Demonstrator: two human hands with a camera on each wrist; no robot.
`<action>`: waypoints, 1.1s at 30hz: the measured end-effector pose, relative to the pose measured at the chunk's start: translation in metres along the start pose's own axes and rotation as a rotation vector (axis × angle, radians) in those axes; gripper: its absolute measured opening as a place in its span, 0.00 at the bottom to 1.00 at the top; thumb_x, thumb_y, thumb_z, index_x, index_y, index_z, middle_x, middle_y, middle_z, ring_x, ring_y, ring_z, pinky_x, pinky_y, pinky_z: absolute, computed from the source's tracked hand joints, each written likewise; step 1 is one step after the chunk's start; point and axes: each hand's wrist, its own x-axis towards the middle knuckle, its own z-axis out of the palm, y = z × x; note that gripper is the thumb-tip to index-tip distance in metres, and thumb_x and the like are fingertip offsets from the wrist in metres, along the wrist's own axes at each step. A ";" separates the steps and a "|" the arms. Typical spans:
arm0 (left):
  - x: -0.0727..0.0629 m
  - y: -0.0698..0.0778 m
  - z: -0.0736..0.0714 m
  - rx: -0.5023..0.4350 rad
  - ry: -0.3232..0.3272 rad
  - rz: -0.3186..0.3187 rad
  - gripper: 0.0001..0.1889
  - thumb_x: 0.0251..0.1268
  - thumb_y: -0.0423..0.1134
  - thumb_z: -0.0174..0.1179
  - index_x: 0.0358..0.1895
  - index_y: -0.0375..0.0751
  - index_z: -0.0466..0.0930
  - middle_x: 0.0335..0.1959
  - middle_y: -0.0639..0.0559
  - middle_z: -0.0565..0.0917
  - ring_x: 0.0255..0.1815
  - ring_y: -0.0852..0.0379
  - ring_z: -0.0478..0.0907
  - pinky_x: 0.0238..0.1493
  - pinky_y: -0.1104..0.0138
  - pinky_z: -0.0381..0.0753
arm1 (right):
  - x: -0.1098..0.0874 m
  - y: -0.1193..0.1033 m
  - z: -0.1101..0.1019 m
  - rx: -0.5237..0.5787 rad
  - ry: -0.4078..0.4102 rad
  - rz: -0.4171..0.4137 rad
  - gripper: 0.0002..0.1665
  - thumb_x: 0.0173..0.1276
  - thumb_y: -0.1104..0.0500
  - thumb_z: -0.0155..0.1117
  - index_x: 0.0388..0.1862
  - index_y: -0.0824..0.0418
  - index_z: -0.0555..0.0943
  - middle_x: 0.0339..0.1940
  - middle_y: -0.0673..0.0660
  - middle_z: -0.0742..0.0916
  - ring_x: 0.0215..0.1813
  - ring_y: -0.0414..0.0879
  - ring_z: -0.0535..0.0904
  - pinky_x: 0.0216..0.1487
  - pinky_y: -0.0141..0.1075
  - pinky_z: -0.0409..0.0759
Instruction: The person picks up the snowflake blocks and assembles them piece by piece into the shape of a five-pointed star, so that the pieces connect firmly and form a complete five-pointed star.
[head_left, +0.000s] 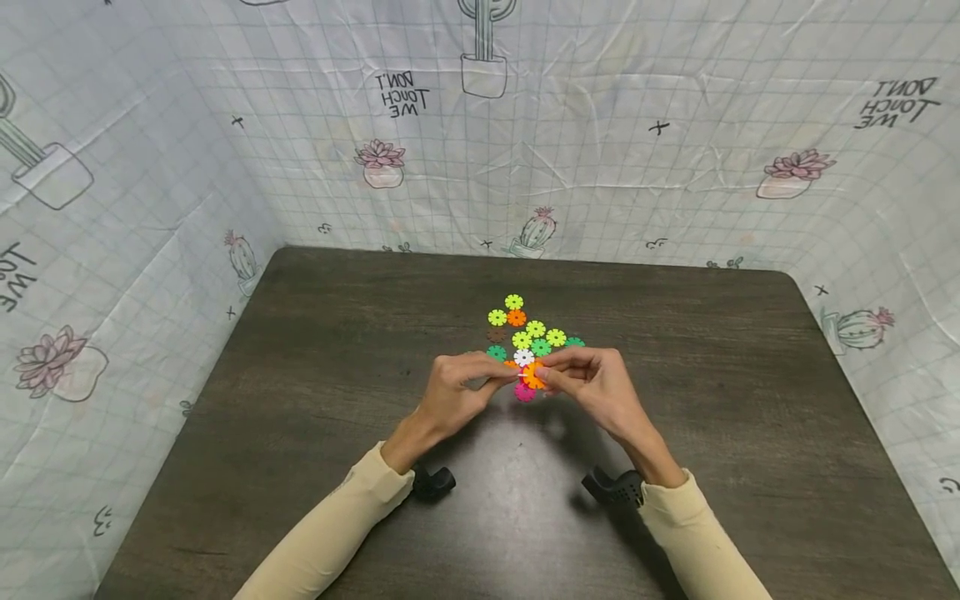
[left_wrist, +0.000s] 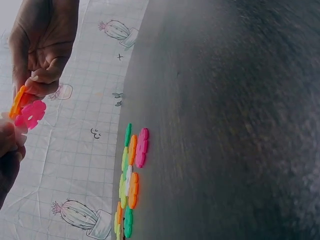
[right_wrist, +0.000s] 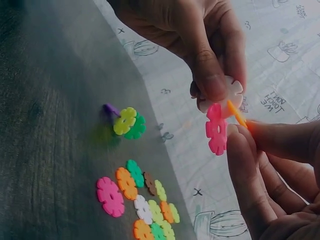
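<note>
**Orange disc [head_left: 532, 380] at the white disc's [right_wrist: 234, 93] edge**

The left hand [head_left: 456, 393] pinches the white disc; the right hand [head_left: 597, 388] pinches the orange disc; the pink disc [right_wrist: 216, 131] sits between them, apparently fixed to the white one; whether orange's notch has seated is hard to tell at this angle; best to hold the two crosswise, line notch up with notch and press straight, gripping near the joint so pink stays put; more discs [right_wrist: 156, 213] lie on the surface [head_left: 517, 492] beyond both hands.
</note>
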 end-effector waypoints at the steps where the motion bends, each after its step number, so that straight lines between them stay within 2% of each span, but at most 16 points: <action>1: 0.000 0.000 0.000 0.006 -0.002 0.006 0.09 0.58 0.23 0.74 0.41 0.35 0.93 0.35 0.46 0.93 0.35 0.57 0.91 0.45 0.71 0.89 | -0.001 0.001 0.000 0.006 0.001 0.003 0.10 0.70 0.60 0.74 0.47 0.65 0.90 0.39 0.64 0.93 0.31 0.48 0.91 0.41 0.45 0.91; 6: 0.001 0.003 -0.001 0.041 -0.017 0.017 0.07 0.60 0.24 0.73 0.40 0.35 0.93 0.34 0.46 0.93 0.34 0.57 0.90 0.44 0.71 0.89 | -0.002 0.005 0.001 0.038 0.002 0.008 0.12 0.71 0.61 0.73 0.49 0.67 0.89 0.40 0.63 0.93 0.34 0.54 0.92 0.43 0.49 0.92; 14: 0.004 0.005 0.000 0.084 -0.061 0.015 0.06 0.64 0.25 0.70 0.40 0.36 0.93 0.35 0.47 0.94 0.37 0.57 0.91 0.46 0.72 0.89 | -0.003 0.008 -0.001 0.091 -0.005 0.045 0.14 0.70 0.61 0.74 0.49 0.69 0.88 0.39 0.55 0.94 0.37 0.60 0.92 0.45 0.54 0.91; 18: 0.004 0.005 0.001 0.099 -0.055 0.029 0.07 0.63 0.24 0.71 0.40 0.36 0.93 0.35 0.47 0.93 0.37 0.57 0.91 0.45 0.72 0.89 | -0.004 0.009 -0.001 0.095 0.000 0.044 0.15 0.70 0.61 0.74 0.49 0.70 0.88 0.39 0.53 0.94 0.37 0.59 0.92 0.45 0.54 0.91; 27: 0.003 0.006 0.001 0.144 -0.064 0.073 0.08 0.61 0.21 0.70 0.40 0.34 0.92 0.34 0.46 0.93 0.34 0.57 0.91 0.44 0.73 0.89 | -0.002 0.012 0.001 0.059 -0.014 0.032 0.13 0.70 0.60 0.74 0.47 0.68 0.88 0.39 0.60 0.94 0.37 0.60 0.92 0.44 0.53 0.91; 33: 0.004 0.004 -0.003 0.106 -0.089 0.062 0.08 0.61 0.20 0.69 0.38 0.34 0.93 0.33 0.47 0.93 0.34 0.57 0.91 0.44 0.72 0.89 | 0.001 0.011 0.001 0.038 -0.039 0.040 0.12 0.69 0.61 0.74 0.47 0.68 0.89 0.39 0.62 0.93 0.36 0.55 0.92 0.44 0.51 0.91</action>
